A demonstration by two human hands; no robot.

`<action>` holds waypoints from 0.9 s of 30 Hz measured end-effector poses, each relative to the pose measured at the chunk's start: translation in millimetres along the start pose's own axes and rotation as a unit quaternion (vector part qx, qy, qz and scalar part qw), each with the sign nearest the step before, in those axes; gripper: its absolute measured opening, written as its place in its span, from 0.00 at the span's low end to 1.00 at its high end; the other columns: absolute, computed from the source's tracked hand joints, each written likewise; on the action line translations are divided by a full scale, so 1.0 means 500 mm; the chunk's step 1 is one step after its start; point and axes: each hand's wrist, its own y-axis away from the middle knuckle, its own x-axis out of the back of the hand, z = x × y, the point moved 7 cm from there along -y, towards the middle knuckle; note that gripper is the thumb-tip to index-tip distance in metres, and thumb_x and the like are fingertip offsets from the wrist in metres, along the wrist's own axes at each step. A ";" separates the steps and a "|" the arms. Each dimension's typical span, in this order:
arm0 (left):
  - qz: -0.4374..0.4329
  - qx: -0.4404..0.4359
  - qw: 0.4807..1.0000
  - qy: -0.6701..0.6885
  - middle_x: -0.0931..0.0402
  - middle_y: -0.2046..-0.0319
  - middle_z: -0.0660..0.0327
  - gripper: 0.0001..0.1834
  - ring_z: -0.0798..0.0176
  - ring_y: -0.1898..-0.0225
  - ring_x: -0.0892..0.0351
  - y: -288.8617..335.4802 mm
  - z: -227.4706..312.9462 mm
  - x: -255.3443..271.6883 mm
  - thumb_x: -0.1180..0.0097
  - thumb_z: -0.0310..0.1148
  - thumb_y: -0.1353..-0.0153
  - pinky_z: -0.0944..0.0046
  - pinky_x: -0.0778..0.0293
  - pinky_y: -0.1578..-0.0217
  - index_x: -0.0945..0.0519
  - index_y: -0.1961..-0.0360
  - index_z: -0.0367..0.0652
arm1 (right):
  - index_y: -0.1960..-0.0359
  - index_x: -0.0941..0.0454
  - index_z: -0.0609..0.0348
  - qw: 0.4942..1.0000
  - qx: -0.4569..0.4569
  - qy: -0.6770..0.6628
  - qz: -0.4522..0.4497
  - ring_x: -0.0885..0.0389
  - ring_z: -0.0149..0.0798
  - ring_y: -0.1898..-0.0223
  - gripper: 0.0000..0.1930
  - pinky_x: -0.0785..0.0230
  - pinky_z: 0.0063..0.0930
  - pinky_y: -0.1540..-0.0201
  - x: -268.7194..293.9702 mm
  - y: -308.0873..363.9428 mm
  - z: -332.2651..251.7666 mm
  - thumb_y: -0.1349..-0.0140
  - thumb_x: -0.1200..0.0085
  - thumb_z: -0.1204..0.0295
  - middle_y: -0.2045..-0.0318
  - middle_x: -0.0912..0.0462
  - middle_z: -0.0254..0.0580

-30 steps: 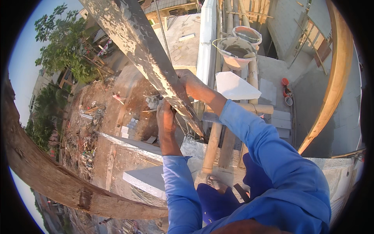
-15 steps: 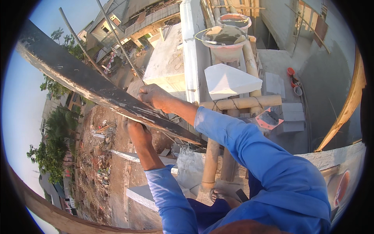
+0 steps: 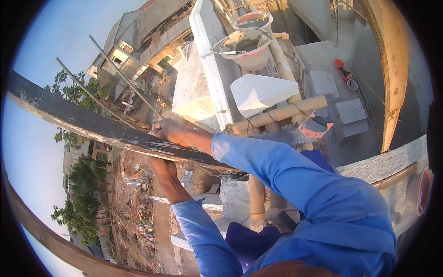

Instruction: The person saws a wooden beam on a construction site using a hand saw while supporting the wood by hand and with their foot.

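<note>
A long dark wooden plank (image 3: 87,120), pale and chipped along its lower edge, slants across in front of me from the upper left. My right hand (image 3: 170,130) is closed in a fist at its upper side; a thin string (image 3: 161,94) appears to rise from there, but what the fingers pinch is too small to make out. Under the plank is my left hand (image 3: 162,167), its fingers hidden behind the wood. Beyond my right forearm lies a handsaw (image 3: 302,134) with a red-orange handle, partly covered by the sleeve.
A cut white block (image 3: 263,94) rests by tied bamboo poles (image 3: 281,114). Behind it stand two buckets, the nearer bucket (image 3: 247,57) holding grey mortar. White blocks (image 3: 351,117) are stacked lower right. Left of the wall, the rubble-strewn ground (image 3: 138,194) lies far below.
My view has turned, so the plank looks less steep and the buckets sit further left. Both hands stay at the plank, the fist now closer against it. More of the saw blade shows.
</note>
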 end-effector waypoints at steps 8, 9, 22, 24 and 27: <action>0.121 -0.082 0.978 -0.150 0.25 0.71 0.62 0.18 0.69 0.73 0.27 0.062 0.042 0.005 0.50 0.46 0.40 0.68 0.34 0.76 0.23 0.64 0.39 | 0.76 0.21 0.58 0.999 -0.031 -0.022 -0.029 0.29 0.26 0.75 0.07 0.36 0.26 0.71 -0.001 0.030 -0.001 0.44 0.48 0.70 0.79 0.24 0.31; 0.133 -0.083 0.977 -0.147 0.25 0.71 0.62 0.19 0.68 0.73 0.27 0.068 0.043 0.004 0.50 0.46 0.41 0.67 0.35 0.76 0.22 0.65 0.39 | 0.74 0.21 0.58 0.997 -0.044 -0.048 -0.038 0.29 0.27 0.74 0.08 0.36 0.27 0.71 -0.001 0.037 0.000 0.43 0.49 0.69 0.78 0.23 0.31; 0.122 -0.096 0.976 -0.150 0.41 0.84 0.69 0.14 0.74 0.85 0.46 0.131 0.051 -0.014 0.52 0.40 0.42 0.70 0.51 0.85 0.24 0.72 0.40 | 0.51 0.25 0.58 0.980 0.013 -0.117 -0.158 0.33 0.37 0.50 0.25 0.43 0.32 0.48 0.014 0.110 0.034 0.41 0.49 0.51 0.51 0.26 0.40; 0.113 -0.124 0.973 -0.156 0.45 0.86 0.71 0.13 0.75 0.86 0.50 0.136 0.058 -0.012 0.52 0.39 0.41 0.70 0.54 0.85 0.26 0.77 0.42 | 0.50 0.26 0.58 0.978 0.029 -0.123 -0.165 0.34 0.39 0.47 0.26 0.46 0.32 0.44 0.014 0.107 0.041 0.43 0.46 0.51 0.49 0.27 0.41; 0.123 -0.116 0.974 -0.153 0.42 0.84 0.70 0.13 0.76 0.84 0.48 0.128 0.054 0.008 0.52 0.40 0.44 0.72 0.55 0.84 0.26 0.76 0.41 | 0.50 0.26 0.59 0.977 0.025 -0.132 -0.168 0.37 0.41 0.43 0.29 0.50 0.33 0.41 0.010 0.107 0.047 0.46 0.42 0.50 0.46 0.29 0.43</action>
